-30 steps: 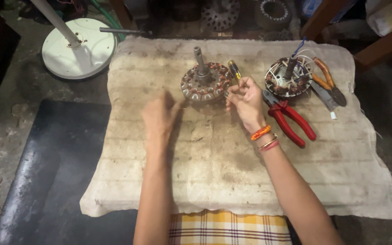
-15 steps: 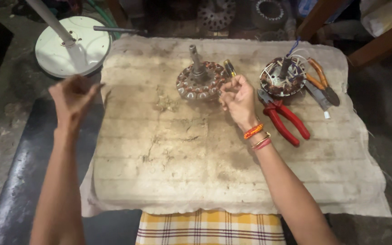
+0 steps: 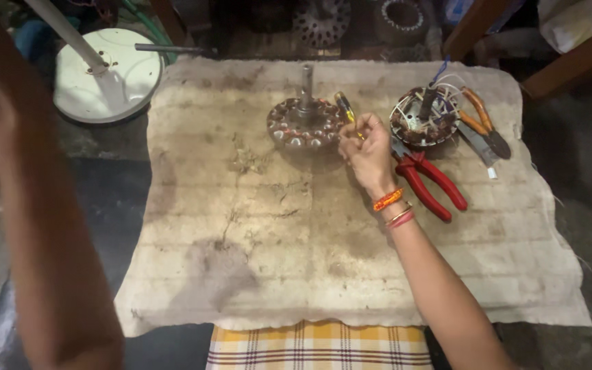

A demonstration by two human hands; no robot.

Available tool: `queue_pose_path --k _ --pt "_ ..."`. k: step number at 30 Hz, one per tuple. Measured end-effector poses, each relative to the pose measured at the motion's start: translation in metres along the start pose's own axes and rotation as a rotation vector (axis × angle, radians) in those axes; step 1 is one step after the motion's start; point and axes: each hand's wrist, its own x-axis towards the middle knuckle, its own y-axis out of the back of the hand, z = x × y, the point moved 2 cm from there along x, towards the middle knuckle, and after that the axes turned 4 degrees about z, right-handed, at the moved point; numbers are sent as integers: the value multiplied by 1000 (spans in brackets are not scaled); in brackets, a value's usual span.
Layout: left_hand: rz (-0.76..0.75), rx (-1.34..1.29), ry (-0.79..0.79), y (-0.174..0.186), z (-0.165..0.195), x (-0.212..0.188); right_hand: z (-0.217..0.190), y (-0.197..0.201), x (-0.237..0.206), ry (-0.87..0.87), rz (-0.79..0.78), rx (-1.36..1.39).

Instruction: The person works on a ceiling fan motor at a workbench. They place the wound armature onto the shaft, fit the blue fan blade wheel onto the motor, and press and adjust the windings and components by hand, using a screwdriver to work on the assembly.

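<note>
Two wound motor cores lie on the worn, stained beige cloth mat [image 3: 296, 260] spread over the floor. One is a round stator with a ring of copper coils and an upright grey steel shaft [image 3: 305, 123], at the mat's far middle. The other is a darker coil core with loose white and blue wires [image 3: 425, 122], to its right.

The right hand [image 3: 368, 147], with orange and red bangles at the wrist, sits just right of the shafted stator. Its fingers are curled together around a yellow-and-black-handled screwdriver [image 3: 344, 109], whose handle sticks up beside the coils.

The left hand is raised at the upper left, blurred and largely out of frame; whether its fingers are apart or closed cannot be told.

Two pliers lie nearby: a red-handled pair [image 3: 433, 183] and an orange-handled pair [image 3: 482, 123]. A round white metal fan cover [image 3: 107, 75] rests off the mat.
</note>
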Motion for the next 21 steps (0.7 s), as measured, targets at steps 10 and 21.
queue_pose_path --k 10,21 --pt "-300 89 338 -104 -64 -143 15 9 3 27 42 -134" --pt "-640 1017 -230 -90 -91 -198 5 3 3 39 24 -193"
